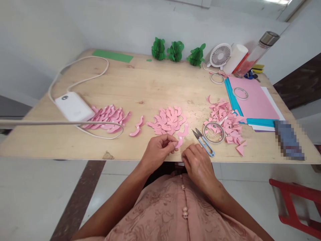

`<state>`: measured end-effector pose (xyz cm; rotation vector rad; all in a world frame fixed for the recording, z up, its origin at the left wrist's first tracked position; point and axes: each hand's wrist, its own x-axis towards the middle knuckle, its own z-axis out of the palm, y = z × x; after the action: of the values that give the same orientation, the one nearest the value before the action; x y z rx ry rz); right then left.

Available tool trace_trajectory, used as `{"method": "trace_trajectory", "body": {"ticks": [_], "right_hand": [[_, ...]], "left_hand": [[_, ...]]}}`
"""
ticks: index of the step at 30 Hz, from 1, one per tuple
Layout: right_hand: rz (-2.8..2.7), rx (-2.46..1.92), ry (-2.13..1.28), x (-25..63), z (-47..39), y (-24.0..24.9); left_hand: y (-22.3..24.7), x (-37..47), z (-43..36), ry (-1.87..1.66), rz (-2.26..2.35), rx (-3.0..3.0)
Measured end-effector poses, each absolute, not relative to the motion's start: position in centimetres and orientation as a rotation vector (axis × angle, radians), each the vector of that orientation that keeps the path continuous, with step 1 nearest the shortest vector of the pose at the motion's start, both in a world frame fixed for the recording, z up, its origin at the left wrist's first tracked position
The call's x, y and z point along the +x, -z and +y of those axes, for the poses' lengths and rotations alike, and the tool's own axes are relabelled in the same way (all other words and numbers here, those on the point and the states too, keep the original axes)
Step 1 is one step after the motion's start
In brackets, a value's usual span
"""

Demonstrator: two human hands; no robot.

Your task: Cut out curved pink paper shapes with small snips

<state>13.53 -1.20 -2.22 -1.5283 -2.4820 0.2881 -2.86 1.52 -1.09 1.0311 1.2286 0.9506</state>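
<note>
The left hand pinched a small pink paper piece between its fingertips at the near edge of the bench. The right hand was curled just beside it, fingers bent; whether it touched the piece I could not tell. Snips lay near.

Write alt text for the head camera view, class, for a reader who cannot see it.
The left hand pinches a small pink paper piece at the near edge of a wooden table, with the right hand close beside it. Pink cutouts lie ahead in piles, with thread snips, tape rings and coloured paper sheets to the right.
</note>
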Motion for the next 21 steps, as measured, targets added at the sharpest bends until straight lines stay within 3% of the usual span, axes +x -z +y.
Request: {"method": "trace_trajectory", "body": {"ticks": [21], "right_hand": [[-2.283, -1.518, -0.429, 14.0, -2.2, 3.1]], "left_hand": [[1.6, -3.1, 0.9, -0.952, 1.223, 1.01]]}}
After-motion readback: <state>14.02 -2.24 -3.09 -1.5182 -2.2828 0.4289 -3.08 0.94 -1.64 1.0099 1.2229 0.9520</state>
